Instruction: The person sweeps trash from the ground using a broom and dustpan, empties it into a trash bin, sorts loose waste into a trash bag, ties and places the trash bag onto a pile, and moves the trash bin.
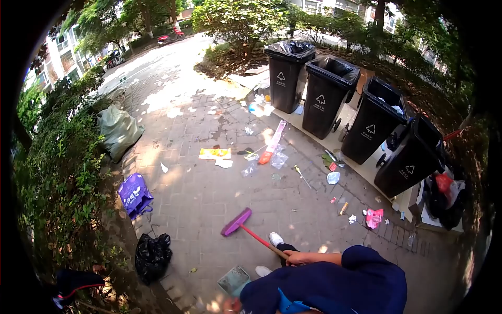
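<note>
At the far left, the sack [120, 131] slumped beside the hedge [63, 193], with the purple bag [135, 194] and black bag [152, 257] nearer along the edge of the paving [193, 209]; a wide leftward stroke could have clipped either one and spilled whatever it held. Further right, the wrapper [215, 154] lay flat, and being thin it might have slipped under bristles or blown away. The left hand [231, 304] was blurred, just beside the dustpan [235, 280]; I could not tell whether it gripped, and a loose hold would have let the pan tip. The broom [236, 222] slanted out past the shoes [275, 239], its purple head low at the paving and left of them, so a short pull back could have struck a foot. The right hand [296, 258] was closed around its handle; with one-handed control, the head might have twisted. Beyond, the stick [302, 177] could have rolled or caught in the bristles, and the pink bag [374, 218] lay near the bins [320, 99], whose bases and wheels could have trapped stray scraps.
</note>
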The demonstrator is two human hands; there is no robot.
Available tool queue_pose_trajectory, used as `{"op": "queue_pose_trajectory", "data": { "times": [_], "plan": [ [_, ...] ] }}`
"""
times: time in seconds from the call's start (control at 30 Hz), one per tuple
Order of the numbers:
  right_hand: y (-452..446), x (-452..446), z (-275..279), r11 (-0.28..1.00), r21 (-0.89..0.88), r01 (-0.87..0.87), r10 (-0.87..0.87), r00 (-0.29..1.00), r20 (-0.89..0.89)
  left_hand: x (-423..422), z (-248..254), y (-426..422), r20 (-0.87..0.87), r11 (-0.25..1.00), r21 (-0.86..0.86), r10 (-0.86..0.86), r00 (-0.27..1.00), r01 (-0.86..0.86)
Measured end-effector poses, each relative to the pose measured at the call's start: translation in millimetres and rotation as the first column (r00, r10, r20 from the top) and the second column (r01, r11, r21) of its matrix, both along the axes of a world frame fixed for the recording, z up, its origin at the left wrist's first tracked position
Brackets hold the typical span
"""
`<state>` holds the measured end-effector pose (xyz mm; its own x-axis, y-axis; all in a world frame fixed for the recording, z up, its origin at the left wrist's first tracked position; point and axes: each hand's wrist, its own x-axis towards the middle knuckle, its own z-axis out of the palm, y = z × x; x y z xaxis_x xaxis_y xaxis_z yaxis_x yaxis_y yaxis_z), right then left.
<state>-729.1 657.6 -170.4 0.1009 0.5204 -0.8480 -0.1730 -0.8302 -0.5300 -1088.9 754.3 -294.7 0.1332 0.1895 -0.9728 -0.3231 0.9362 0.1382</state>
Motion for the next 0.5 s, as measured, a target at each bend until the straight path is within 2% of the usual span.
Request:
{"op": "queue_pose_trajectory", "data": {
  "times": [0.13, 0.2, 0.3, 0.5],
  "plan": [
    [2.3, -0.7, 2.0, 1.0, -0.01, 0.003, -0.003, 1.0, -0.003, -2.6, -0.4, -2.5, -0.005, 1.0, 0.007, 0.003, 1.0, -0.003],
    [3.0, 0.8, -14.7, 0.995, -0.02, -0.096, 0.098, 0.993, 0.067, -4.0, -0.6, -3.7, -0.01, 1.0, 0.013, 0.001, 1.0, -0.001],
    [5.5, 0.8, -22.1, 0.987, -0.07, -0.146, 0.149, 0.988, 0.045, -6.6, -1.3, -4.8, -0.016, 1.0, 0.016, 0.004, 1.0, -0.004],
    [9.4, 0.0, -13.0, 0.988, -0.081, -0.129, 0.13, 0.991, 0.011, -11.6, -2.7, -4.2, -0.025, 1.0, 0.026, 0.013, 1.0, -0.013]
  ]
}}
